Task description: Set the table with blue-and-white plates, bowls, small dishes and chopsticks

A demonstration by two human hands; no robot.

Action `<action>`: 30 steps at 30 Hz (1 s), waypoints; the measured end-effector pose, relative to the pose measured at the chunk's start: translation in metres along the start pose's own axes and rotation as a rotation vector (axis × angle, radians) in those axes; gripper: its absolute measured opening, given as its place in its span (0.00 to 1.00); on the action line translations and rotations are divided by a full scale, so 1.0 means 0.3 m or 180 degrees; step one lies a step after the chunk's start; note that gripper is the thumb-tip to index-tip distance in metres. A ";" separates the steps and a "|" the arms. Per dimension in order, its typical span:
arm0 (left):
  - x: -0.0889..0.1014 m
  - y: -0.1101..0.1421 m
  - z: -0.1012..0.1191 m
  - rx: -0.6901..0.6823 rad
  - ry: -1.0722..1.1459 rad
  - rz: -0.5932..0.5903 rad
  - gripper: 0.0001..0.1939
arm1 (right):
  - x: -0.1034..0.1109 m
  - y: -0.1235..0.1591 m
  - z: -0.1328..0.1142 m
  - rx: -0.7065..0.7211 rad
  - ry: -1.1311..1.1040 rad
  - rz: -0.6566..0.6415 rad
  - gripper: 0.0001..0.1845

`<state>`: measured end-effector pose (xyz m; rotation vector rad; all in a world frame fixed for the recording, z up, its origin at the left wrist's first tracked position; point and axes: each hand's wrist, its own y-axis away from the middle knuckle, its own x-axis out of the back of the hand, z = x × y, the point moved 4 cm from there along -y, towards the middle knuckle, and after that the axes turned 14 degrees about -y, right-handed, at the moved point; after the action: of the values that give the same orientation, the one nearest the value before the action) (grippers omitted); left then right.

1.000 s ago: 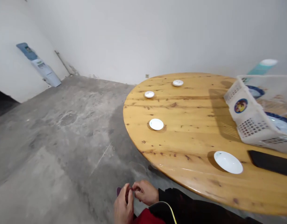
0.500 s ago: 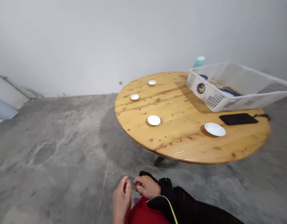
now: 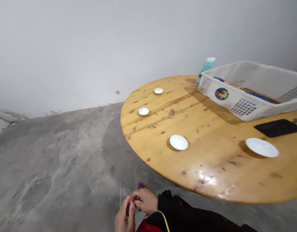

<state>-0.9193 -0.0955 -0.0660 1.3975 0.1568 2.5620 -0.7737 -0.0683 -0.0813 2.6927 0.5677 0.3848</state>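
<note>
Low in the view and in front of the table's near edge, my left hand (image 3: 125, 215) and my right hand (image 3: 146, 200) meet at the fingertips. The fingers of both are loosely bent, with a gap between thumb and fingers, and I see nothing held in either. A black sleeve covers my right arm. Closest to the hands on the round wooden table (image 3: 163, 167) is a white dish (image 3: 178, 142). A larger white dish (image 3: 262, 147) sits to its right, and two small white dishes, one nearer (image 3: 143, 111) and one farther (image 3: 158, 91), sit toward the left rim.
A white plastic basket (image 3: 235, 98) with several items inside stands at the table's right back. Behind its left corner is a light-blue bottle (image 3: 206, 68) with a white lid. A black phone-like slab (image 3: 279, 128) lies before the basket. Grey concrete floor (image 3: 66, 174) spreads left, up to a pale wall.
My hands have come together from slightly apart, so their fingertips now touch. The view has shifted, and the table and its dishes appear larger and nearer.
</note>
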 end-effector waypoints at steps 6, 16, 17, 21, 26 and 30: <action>0.157 -0.285 -0.062 0.0340 -0.0332 0.0022 0.27 | 0.107 -0.259 -0.150 -0.0053 0.0127 0.0073 0.17; 0.122 -0.734 -0.006 -0.0553 -0.0049 -0.1067 0.27 | 0.227 -0.484 -0.157 -0.0482 0.0151 0.0776 0.14; 0.131 -0.786 0.008 -0.0671 -0.0040 -0.1121 0.26 | 0.245 -0.514 -0.157 -0.0469 0.0077 0.0901 0.14; 0.201 -0.985 0.052 -0.1145 0.0005 -0.1201 0.24 | 0.313 -0.655 -0.198 -0.0421 -0.0218 0.1345 0.13; 0.345 -1.237 0.030 -0.1276 -0.0057 -0.1273 0.26 | 0.344 -0.845 -0.313 -0.0515 -0.0657 0.1770 0.17; 0.437 -1.443 0.005 -0.1367 -0.0156 -0.1371 0.27 | 0.337 -0.973 -0.377 -0.0442 -0.0831 0.2038 0.18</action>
<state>-0.9262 0.3562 -0.0433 1.1180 -0.0895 2.0523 -0.8195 0.2574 -0.0773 2.6665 -0.3948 0.2110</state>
